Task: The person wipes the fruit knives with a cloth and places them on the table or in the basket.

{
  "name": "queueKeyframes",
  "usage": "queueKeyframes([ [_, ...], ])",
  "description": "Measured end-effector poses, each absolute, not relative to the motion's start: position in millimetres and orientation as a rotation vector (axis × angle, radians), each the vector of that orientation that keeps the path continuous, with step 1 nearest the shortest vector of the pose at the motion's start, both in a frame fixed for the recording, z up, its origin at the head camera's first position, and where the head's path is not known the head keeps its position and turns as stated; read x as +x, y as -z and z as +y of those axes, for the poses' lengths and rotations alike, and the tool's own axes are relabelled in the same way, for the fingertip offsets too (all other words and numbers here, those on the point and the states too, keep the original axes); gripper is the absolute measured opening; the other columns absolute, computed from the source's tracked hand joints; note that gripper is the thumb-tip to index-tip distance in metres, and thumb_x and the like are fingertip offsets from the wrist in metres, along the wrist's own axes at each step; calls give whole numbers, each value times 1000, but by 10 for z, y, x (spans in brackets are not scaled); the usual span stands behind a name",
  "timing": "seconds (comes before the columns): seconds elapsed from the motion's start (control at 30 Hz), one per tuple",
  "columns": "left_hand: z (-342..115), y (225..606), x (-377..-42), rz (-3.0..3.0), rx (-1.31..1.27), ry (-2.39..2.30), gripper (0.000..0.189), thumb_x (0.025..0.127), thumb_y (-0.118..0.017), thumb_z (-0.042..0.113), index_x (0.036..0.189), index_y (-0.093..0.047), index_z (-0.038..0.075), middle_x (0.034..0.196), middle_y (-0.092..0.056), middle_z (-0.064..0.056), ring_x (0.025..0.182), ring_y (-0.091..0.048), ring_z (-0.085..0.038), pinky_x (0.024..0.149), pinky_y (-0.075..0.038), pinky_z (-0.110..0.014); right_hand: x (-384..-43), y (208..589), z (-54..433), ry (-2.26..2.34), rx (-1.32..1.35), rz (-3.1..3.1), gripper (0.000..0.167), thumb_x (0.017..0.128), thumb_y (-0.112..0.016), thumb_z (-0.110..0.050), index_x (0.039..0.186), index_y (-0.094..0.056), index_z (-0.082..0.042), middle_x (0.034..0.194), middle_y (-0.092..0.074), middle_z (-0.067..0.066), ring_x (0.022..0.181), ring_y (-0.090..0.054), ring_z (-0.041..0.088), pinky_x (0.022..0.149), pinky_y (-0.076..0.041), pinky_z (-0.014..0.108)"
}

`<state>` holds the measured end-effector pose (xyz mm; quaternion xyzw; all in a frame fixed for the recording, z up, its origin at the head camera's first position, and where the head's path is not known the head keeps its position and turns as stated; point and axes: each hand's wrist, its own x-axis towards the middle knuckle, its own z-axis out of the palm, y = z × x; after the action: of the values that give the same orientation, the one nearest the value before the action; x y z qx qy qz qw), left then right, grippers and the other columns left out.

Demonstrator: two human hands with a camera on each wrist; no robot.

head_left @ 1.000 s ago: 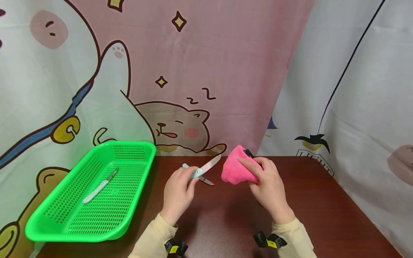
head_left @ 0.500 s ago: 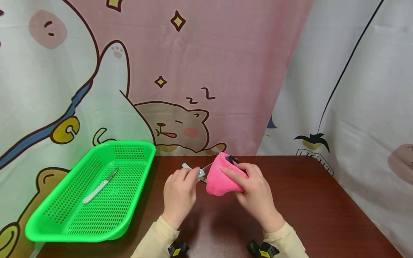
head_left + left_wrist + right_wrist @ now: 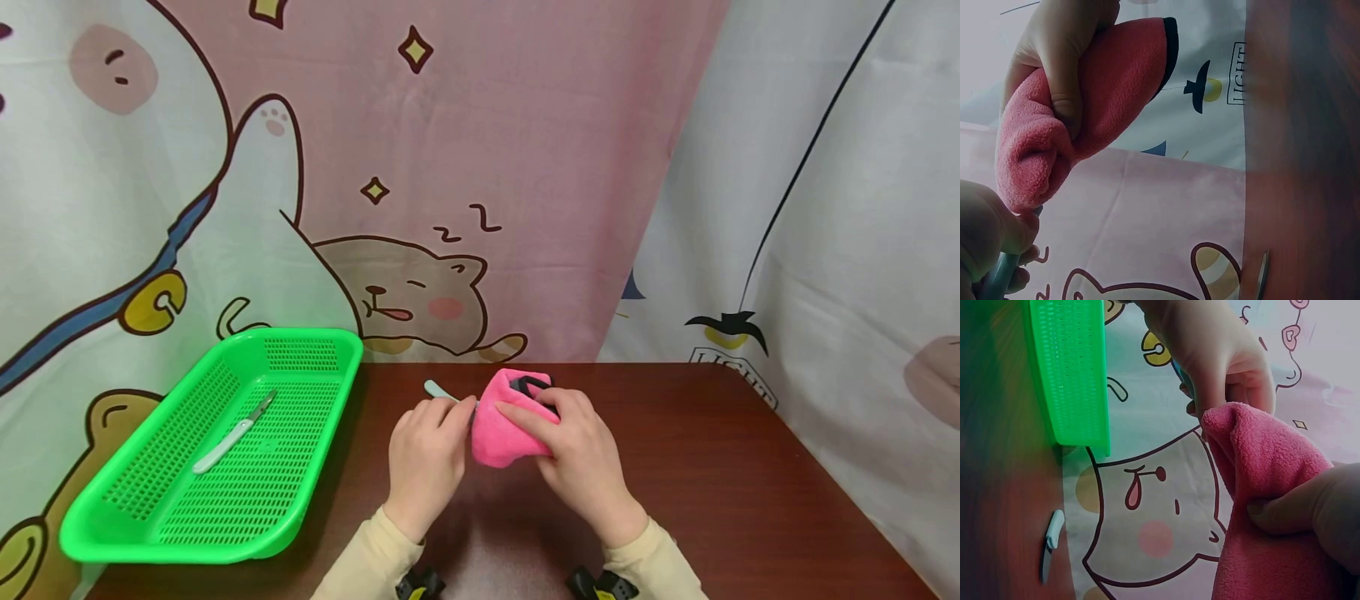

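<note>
The left hand [image 3: 427, 458] grips a slim pale-blue-handled knife [image 3: 1000, 275], long axis pointing toward a fuzzy pink cloth [image 3: 504, 433]. The right hand [image 3: 588, 462] pinches the cloth.

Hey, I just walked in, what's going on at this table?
A person's right hand holds a pink cloth up to the left hand, which grips a pale blue handle. Anything inside the cloth is hidden. A pale-handled knife lies on the table beyond the hands, and a white-handled knife lies in the green basket.
</note>
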<state>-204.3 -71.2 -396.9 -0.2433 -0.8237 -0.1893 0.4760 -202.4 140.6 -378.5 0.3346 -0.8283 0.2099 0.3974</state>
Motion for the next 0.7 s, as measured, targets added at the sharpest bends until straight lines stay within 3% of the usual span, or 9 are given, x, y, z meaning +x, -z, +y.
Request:
queueKeyframes([
  [0.33,-712,3987,-2058,-1988,-597,480,40,73,-87,10,109,-71,9,88,-65,-6,73,-62,-22,59,-51,-34,-2078,3785,1474,-528,781,-2098,60,66,-83,3,117,-74,-28,108,-63,16,101,-57,35,74,-54,49],
  [0.7,-729,3984,-2071,-1984,-599,518,34,79,-82,10,110,-71,9,89,-65,-6,74,-62,-22,58,-50,-34,-2142,3748,1647,-504,679,-2120,68,63,-79,10,120,-73,-27,108,-61,16,102,-55,35,67,-55,46],
])
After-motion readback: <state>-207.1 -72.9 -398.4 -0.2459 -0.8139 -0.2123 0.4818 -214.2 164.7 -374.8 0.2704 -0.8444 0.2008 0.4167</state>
